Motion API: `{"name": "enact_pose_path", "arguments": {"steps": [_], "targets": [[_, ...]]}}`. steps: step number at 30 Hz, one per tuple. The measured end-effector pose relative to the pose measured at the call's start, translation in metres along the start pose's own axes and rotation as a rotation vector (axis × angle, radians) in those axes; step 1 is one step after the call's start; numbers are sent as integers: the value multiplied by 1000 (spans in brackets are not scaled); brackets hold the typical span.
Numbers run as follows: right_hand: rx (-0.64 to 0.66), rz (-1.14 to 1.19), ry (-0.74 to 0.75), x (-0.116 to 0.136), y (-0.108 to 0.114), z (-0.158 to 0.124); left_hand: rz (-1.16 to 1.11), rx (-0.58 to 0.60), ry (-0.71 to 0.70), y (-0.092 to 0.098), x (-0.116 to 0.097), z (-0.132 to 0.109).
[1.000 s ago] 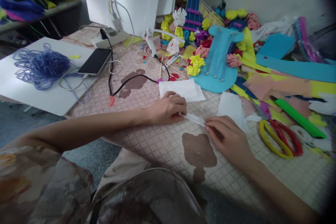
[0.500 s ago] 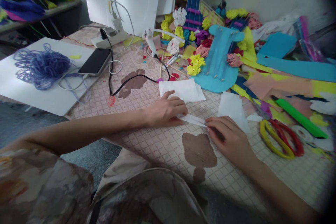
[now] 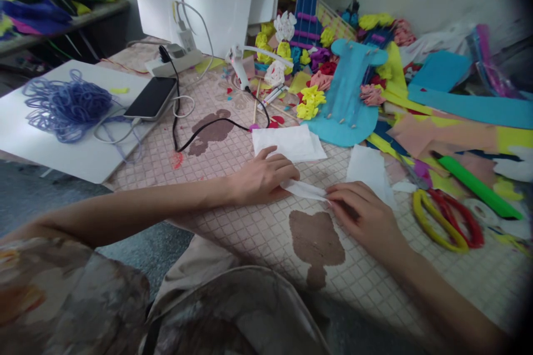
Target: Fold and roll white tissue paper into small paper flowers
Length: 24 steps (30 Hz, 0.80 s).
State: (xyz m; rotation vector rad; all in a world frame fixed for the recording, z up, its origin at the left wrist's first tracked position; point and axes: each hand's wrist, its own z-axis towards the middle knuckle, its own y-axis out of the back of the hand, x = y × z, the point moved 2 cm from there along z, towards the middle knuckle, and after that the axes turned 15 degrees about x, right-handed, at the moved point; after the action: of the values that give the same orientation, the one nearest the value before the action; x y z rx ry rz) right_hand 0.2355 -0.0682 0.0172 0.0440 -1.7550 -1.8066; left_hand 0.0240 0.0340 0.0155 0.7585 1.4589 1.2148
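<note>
A narrow folded strip of white paper (image 3: 306, 190) stretches between my two hands, low over the patterned tabletop. My left hand (image 3: 266, 177) grips its left end, the fingers curled over it and the index finger raised. At the strip's right end, the thumb and fingers of my right hand (image 3: 362, 213) pinch the paper. Just beyond my left hand lies a flat stack of white paper (image 3: 287, 141). Another white sheet (image 3: 368, 172) rests behind my right hand, partly hidden by it.
Scissors with yellow and red handles (image 3: 447, 219) lie at the right, near a green cutter-like tool (image 3: 478, 186). A blue paper shape (image 3: 347, 97) and crumpled paper flowers crowd the back. A glue gun (image 3: 239, 69), a phone (image 3: 150, 98) and purple yarn (image 3: 69, 102) stand left.
Both hands keep hold of the paper strip and have barely moved. The strip's surface looks slightly wider and flatter between them.
</note>
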Motion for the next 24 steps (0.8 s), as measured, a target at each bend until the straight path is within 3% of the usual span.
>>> {"name": "enact_pose_path", "arguments": {"steps": [14, 24], "targets": [[23, -34, 58, -6, -5, -6, 144, 104, -72, 1, -3, 1], [39, 88, -20, -3, 1, 0, -124, 23, 19, 0, 1, 3]]}}
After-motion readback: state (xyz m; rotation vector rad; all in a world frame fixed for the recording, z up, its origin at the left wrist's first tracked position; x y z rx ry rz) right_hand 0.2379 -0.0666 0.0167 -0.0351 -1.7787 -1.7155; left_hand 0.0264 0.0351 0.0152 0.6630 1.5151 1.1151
